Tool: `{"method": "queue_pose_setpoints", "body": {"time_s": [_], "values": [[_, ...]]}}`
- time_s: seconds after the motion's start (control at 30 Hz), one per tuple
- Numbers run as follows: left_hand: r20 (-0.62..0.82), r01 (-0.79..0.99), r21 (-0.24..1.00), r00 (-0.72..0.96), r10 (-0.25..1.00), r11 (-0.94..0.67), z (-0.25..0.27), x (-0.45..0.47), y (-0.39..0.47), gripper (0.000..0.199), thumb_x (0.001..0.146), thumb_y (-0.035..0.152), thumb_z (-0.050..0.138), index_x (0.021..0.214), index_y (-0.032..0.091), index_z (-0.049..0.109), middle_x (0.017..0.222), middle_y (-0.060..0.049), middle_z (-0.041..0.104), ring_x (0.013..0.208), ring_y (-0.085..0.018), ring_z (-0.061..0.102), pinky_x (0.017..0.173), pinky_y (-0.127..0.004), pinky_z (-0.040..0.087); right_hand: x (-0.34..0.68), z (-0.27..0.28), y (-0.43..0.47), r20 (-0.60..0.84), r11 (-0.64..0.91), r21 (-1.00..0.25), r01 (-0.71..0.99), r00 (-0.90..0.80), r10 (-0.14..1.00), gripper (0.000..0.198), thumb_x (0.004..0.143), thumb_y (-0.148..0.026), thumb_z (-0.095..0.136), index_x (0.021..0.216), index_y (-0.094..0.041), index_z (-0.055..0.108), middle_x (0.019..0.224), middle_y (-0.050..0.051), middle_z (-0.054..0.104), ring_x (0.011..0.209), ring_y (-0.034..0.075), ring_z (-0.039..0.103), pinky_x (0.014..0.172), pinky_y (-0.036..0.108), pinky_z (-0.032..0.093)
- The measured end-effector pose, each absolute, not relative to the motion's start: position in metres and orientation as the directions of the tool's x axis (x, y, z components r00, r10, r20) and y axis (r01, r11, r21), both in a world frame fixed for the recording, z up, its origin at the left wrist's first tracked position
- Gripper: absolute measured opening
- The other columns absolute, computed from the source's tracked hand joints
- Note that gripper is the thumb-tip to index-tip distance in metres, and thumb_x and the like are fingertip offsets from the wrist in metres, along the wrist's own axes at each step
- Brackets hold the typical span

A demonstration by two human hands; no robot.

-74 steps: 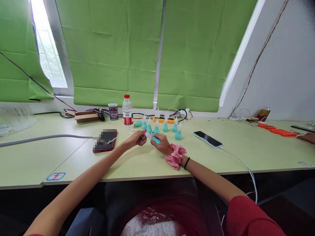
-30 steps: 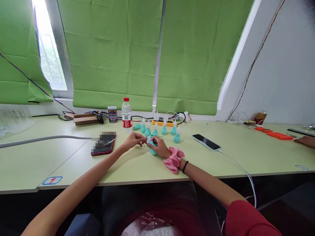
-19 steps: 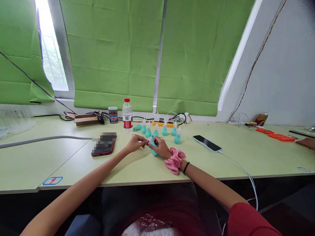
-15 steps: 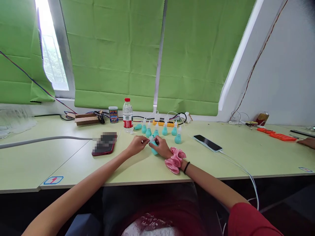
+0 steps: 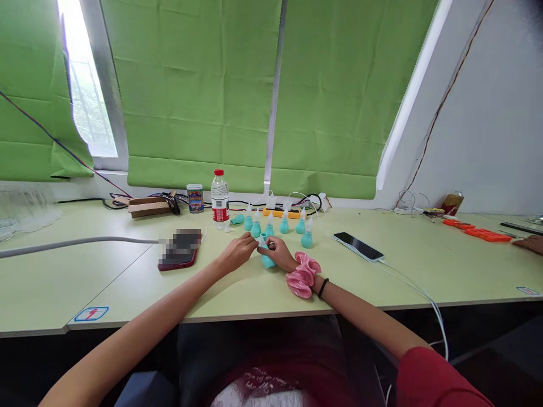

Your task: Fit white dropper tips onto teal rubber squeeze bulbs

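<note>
My right hand (image 5: 279,253) is closed round a teal rubber bulb syringe (image 5: 268,262), its round end down near the table. Beside the bulb's neck, between my hands, is a clear plastic piece (image 5: 261,242). My left hand (image 5: 238,250) pinches at that piece from the left, its fingertips partly hidden. Just beyond stand several teal bulb syringes with clear pointed tips, the nearest bulb syringe (image 5: 306,239) to the right. Another teal bulb (image 5: 238,219) lies on its side at the left, with a small clear piece (image 5: 228,229) near it.
A red-capped water bottle (image 5: 220,203) and a can (image 5: 195,199) stand behind on the left. A red-edged phone (image 5: 180,249) lies left, a white-cased phone (image 5: 358,246) right. An orange power strip (image 5: 284,213) runs along the back. Another person's hand (image 5: 530,243) shows far right.
My left fingers have moved slightly right and turned so the back of the hand shows more. The held bulb has shifted a little, and its open teal neck shows more clearly.
</note>
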State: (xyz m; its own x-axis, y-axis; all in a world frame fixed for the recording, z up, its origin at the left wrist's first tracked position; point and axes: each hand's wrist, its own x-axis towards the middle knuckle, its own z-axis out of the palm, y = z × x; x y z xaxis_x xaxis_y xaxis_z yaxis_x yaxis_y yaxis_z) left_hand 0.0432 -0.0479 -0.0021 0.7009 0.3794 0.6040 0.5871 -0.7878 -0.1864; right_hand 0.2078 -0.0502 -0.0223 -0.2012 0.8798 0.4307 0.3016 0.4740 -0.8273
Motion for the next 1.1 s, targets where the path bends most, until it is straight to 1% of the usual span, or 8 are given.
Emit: {"method": "queue_pose_setpoints", "body": {"time_s": [0.17, 0.27, 0.37, 0.47, 0.57, 0.7, 0.8, 1.1], "values": [[0.570, 0.608, -0.149, 0.697, 0.435, -0.780, 0.002, 0.044, -0.052, 0.025, 0.084, 0.017, 0.029, 0.076, 0.013, 0.053, 0.073, -0.010, 0.055, 0.079, -0.019, 0.046, 0.062, -0.029, 0.040, 0.209, -0.023, -0.050, 0.446, 0.493, -0.813, 0.308, -0.214, 0.869, 0.031, 0.057, -0.034, 0.064, 0.061, -0.017, 0.038, 0.047, -0.008, 0.029, 0.043, 0.005, 0.026, 0.041, 0.018, 0.020], [0.571, 0.573, 0.212, 0.585, 0.576, -0.792, 0.006, 0.044, -0.055, 0.018, 0.082, 0.021, 0.034, 0.077, 0.014, 0.049, 0.069, -0.007, 0.053, 0.069, -0.016, 0.048, 0.058, -0.027, 0.040, 0.208, -0.020, -0.050, 0.420, 0.466, -0.848, 0.253, -0.217, 0.881, 0.031, 0.056, -0.036, 0.064, 0.061, -0.017, 0.041, 0.047, -0.007, 0.033, 0.042, 0.006, 0.032, 0.041, 0.019, 0.023], [0.428, 0.307, 0.692, 0.554, 0.714, -0.653, 0.012, 0.041, -0.051, 0.019, 0.080, 0.031, 0.038, 0.078, 0.014, 0.046, 0.061, -0.002, 0.050, 0.057, -0.011, 0.047, 0.055, -0.025, 0.040, 0.207, -0.016, -0.052, 0.394, 0.436, -0.894, 0.103, -0.283, 0.875, 0.033, 0.058, -0.043, 0.063, 0.067, -0.017, 0.046, 0.052, -0.004, 0.046, 0.046, 0.009, 0.044, 0.046, 0.021, 0.033], [0.368, 0.061, 0.880, 0.538, 0.758, -0.471, 0.018, 0.032, -0.042, 0.024, 0.078, 0.038, 0.038, 0.079, 0.014, 0.044, 0.059, 0.000, 0.048, 0.055, -0.010, 0.048, 0.055, -0.025, 0.041, 0.206, -0.014, -0.055, 0.384, 0.406, -0.914, -0.001, -0.327, 0.864, 0.036, 0.060, -0.047, 0.060, 0.073, -0.016, 0.048, 0.056, -0.001, 0.052, 0.047, 0.011, 0.048, 0.046, 0.023, 0.038], [0.429, 0.176, 0.822, 0.435, 0.792, -0.542, 0.020, 0.021, -0.035, 0.023, 0.077, 0.036, 0.039, 0.078, 0.014, 0.047, 0.060, -0.002, 0.050, 0.058, -0.012, 0.049, 0.058, -0.028, 0.042, 0.207, -0.014, -0.054, 0.385, 0.403, -0.915, -0.012, -0.323, 0.865, 0.036, 0.063, -0.048, 0.058, 0.073, -0.015, 0.049, 0.054, -0.001, 0.053, 0.041, 0.009, 0.046, 0.043, 0.023, 0.036], [0.584, 0.656, 0.360, 0.396, 0.708, -0.664, 0.014, 0.015, -0.030, 0.013, 0.070, 0.022, 0.046, 0.065, 0.014, 0.054, 0.065, -0.007, 0.056, 0.071, -0.018, 0.050, 0.069, -0.033, 0.040, 0.208, -0.016, -0.053, 0.418, 0.450, -0.892, 0.050, -0.290, 0.861, 0.032, 0.065, -0.045, 0.057, 0.073, -0.014, 0.051, 0.054, 0.000, 0.053, 0.044, 0.010, 0.047, 0.045, 0.022, 0.037], [0.561, 0.765, 0.121, 0.474, 0.679, -0.633, 0.007, 0.018, -0.030, 0.015, 0.069, 0.017, 0.044, 0.066, 0.015, 0.059, 0.068, -0.007, 0.059, 0.074, -0.020, 0.051, 0.073, -0.034, 0.039, 0.207, -0.016, -0.053, 0.424, 0.472, -0.876, 0.104, -0.304, 0.853, 0.029, 0.066, -0.042, 0.056, 0.073, -0.015, 0.051, 0.056, -0.001, 0.053, 0.050, 0.011, 0.051, 0.051, 0.023, 0.039], [0.478, 0.848, 0.112, 0.411, 0.776, -0.518, -0.003, 0.018, -0.027, 0.016, 0.066, 0.015, 0.046, 0.066, 0.016, 0.062, 0.068, -0.007, 0.061, 0.076, -0.021, 0.052, 0.065, -0.030, 0.039, 0.206, -0.021, -0.056, 0.510, 0.574, -0.686, 0.447, -0.268, 0.818, 0.026, 0.065, -0.037, 0.058, 0.075, -0.014, 0.060, 0.066, 0.000, 0.056, 0.062, 0.012, 0.050, 0.060, 0.023, 0.037]]}}
